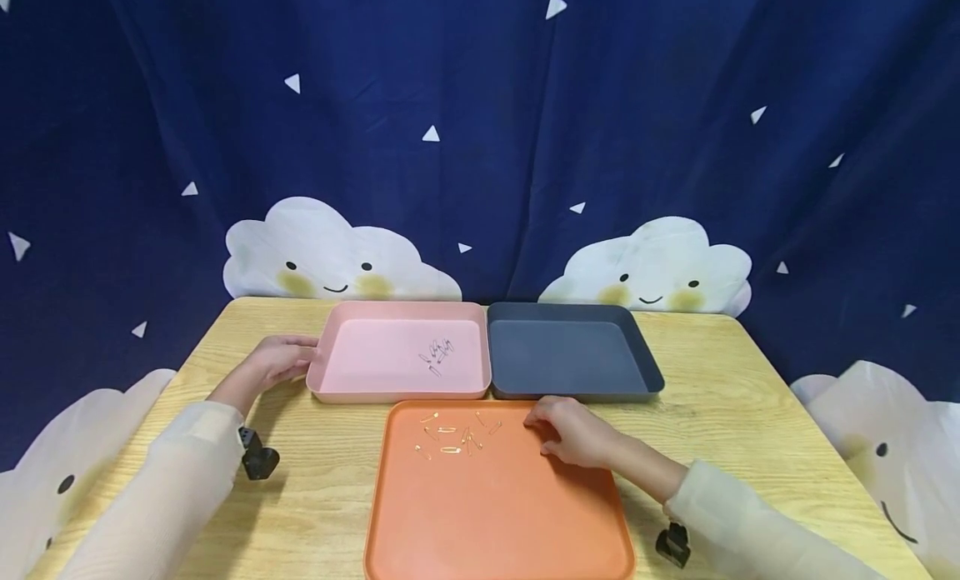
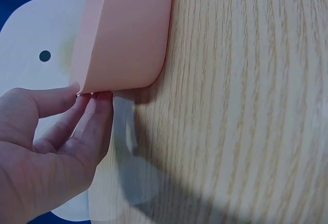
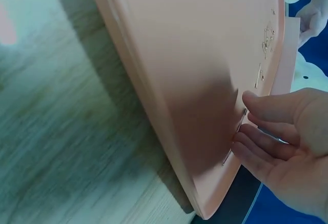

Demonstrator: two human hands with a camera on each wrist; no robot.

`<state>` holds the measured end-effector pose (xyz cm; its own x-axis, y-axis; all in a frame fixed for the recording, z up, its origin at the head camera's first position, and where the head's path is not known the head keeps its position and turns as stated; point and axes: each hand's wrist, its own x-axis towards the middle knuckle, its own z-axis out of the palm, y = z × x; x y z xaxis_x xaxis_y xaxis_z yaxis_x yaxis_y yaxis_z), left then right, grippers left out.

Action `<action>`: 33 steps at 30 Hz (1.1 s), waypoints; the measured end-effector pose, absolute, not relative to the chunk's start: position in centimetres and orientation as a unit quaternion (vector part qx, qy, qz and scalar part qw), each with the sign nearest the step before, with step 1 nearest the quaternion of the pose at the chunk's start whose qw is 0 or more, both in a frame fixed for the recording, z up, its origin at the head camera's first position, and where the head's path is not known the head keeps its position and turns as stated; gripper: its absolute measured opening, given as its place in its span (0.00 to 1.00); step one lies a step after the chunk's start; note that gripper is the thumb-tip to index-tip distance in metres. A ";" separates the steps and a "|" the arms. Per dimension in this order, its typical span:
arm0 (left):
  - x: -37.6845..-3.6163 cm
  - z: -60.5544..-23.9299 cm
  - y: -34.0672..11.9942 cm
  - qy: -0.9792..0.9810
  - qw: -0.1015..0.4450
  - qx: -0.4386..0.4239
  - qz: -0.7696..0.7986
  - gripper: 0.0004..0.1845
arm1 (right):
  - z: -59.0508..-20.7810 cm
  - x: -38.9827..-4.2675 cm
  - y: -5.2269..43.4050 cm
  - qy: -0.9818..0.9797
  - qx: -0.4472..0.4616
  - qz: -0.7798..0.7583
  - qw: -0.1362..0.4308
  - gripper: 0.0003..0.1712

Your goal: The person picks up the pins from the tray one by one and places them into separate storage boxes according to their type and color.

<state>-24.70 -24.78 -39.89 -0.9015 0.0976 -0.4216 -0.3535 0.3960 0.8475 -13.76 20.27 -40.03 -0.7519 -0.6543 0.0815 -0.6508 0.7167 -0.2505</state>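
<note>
A dark blue curtain with white clouds hung behind the wooden desk (image 1: 735,380). Three trays sat close together: a pink tray (image 1: 401,353), a dark grey tray (image 1: 570,351) beside it, and an orange tray (image 1: 495,505) nearest the person. The left hand (image 1: 279,359) rested against the pink tray's outer corner, fingers straight. The right hand (image 1: 573,430) lay on the orange tray, fingers loosely bent, just right of the scattered gold safety pins (image 1: 450,437). Silver safety pins (image 1: 437,352) lay in the pink tray.

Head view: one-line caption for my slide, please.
Left hand touches pink tray; right hand rests on orange tray near scattered safety pins.
</note>
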 end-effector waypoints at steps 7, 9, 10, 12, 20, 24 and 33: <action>-24.6 -40.1 -24.8 0.809 0.207 -0.081 0.543 0.30 | -39.9 -12.7 19.6 0.923 -0.365 -0.119 0.012 0.19; -24.6 -40.1 -24.7 0.811 0.207 -0.083 0.540 0.31 | -39.9 -12.3 19.3 0.922 -0.368 -0.120 0.017 0.18; -24.6 -40.1 -24.7 0.812 0.207 -0.083 0.539 0.31 | -39.8 -12.0 19.1 0.921 -0.369 -0.122 0.019 0.17; -24.6 -40.0 -24.7 0.813 0.207 -0.087 0.537 0.30 | -39.8 -11.6 18.7 0.920 -0.372 -0.123 0.025 0.16; -24.7 -40.0 -24.8 0.812 0.209 -0.087 0.539 0.30 | -39.7 -10.6 17.6 0.914 -0.379 -0.133 0.052 0.12; -24.8 -40.0 -24.8 0.808 0.208 -0.092 0.543 0.31 | -40.0 -10.9 17.2 0.913 -0.386 -0.132 0.031 0.10; -24.8 -40.2 -24.8 0.807 0.207 -0.085 0.547 0.30 | -40.3 -12.3 16.0 0.919 -0.376 -0.111 0.024 0.11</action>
